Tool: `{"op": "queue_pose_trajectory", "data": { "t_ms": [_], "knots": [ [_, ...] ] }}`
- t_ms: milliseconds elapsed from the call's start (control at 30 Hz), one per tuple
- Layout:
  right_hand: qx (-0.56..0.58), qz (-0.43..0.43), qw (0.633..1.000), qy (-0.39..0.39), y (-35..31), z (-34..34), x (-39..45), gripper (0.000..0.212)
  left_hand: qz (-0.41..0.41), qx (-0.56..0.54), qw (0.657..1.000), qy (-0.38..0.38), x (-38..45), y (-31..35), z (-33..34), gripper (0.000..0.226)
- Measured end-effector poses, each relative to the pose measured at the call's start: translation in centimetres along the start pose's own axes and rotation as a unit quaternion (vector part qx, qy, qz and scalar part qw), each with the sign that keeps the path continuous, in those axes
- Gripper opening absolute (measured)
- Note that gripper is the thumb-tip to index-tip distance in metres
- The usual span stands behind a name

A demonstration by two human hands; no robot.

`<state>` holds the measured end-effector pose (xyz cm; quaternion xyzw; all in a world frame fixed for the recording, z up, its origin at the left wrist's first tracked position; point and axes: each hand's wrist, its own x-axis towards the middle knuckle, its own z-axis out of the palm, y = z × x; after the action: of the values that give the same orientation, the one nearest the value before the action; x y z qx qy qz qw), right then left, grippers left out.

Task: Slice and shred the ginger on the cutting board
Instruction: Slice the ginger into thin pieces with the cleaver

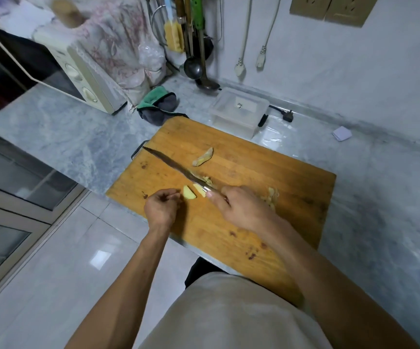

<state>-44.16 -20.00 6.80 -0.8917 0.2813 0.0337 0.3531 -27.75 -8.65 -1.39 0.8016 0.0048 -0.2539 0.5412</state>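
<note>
A grey marble bench (73,137) carries the wooden cutting board (267,197), with ginger at 4 spots: a far knob (204,157), a right-hand heap (272,196), slices by the blade. Slicing looks part done, shredding unstarted. The left hand (162,206) pinches a ginger piece (188,192), cut face up; the right hand (241,210) has its grip curled round the knife (176,167), whose long axis points far-left.

The board (241,210) lies on the table (78,137). Behind it sit a box (239,110) and, further left, a cloth (157,105); the microwave (78,79) stands far left. Ginger (189,192) lies on the board, left of the knife (176,170).
</note>
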Motion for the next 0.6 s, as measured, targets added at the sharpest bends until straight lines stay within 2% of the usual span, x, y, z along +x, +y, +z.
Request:
{"op": "queue_pose_trajectory", "data": {
  "t_ms": [67, 167, 233, 267, 333, 400, 467, 533, 600],
  "knots": [
    [-0.049, -0.013, 0.999, 0.017, 0.4, -0.4, 0.0, 0.051, 0.052, 0.01, 0.997, 0.062, -0.2, 0.8, -1.8, 0.016],
    [-0.153, -0.053, 0.986, 0.033, 1.2, -0.3, -0.1, 0.054, 0.209, 0.024, 0.964, 0.162, -1.7, 1.6, -3.8, 0.012],
    [-0.214, -0.071, 0.974, 0.022, 1.5, -0.1, -0.4, 0.054, 0.311, 0.059, 0.935, 0.16, -2.3, 1.9, -4.3, 0.011],
    [-0.238, -0.078, 0.968, 0.016, 1.6, 0.0, -0.6, 0.055, 0.349, 0.1, 0.924, 0.118, -2.1, 1.8, -4.3, 0.014],
    [-0.274, -0.096, 0.957, 0.006, 1.8, 0.4, -1.0, 0.059, 0.377, 0.213, 0.901, -0.029, -1.3, 2.1, -3.7, 0.034],
    [-0.298, -0.114, 0.948, 0.0, 1.9, 0.8, -1.5, 0.061, 0.355, 0.325, 0.864, -0.15, -0.6, 2.6, -2.6, 0.069],
    [-0.322, -0.133, 0.937, 0.001, 1.7, 1.0, -1.9, 0.061, 0.322, 0.383, 0.837, -0.22, -0.4, 3.4, -1.3, 0.091],
    [-0.344, -0.15, 0.927, 0.007, 1.5, 1.1, -2.2, 0.062, 0.299, 0.401, 0.822, -0.274, -0.2, 4.0, -0.3, 0.084],
    [-0.358, -0.151, 0.921, 0.007, 1.4, 1.0, -2.2, 0.062, 0.278, 0.36, 0.83, -0.322, 0.0, 4.6, 0.3, 0.056]
  ]
}}
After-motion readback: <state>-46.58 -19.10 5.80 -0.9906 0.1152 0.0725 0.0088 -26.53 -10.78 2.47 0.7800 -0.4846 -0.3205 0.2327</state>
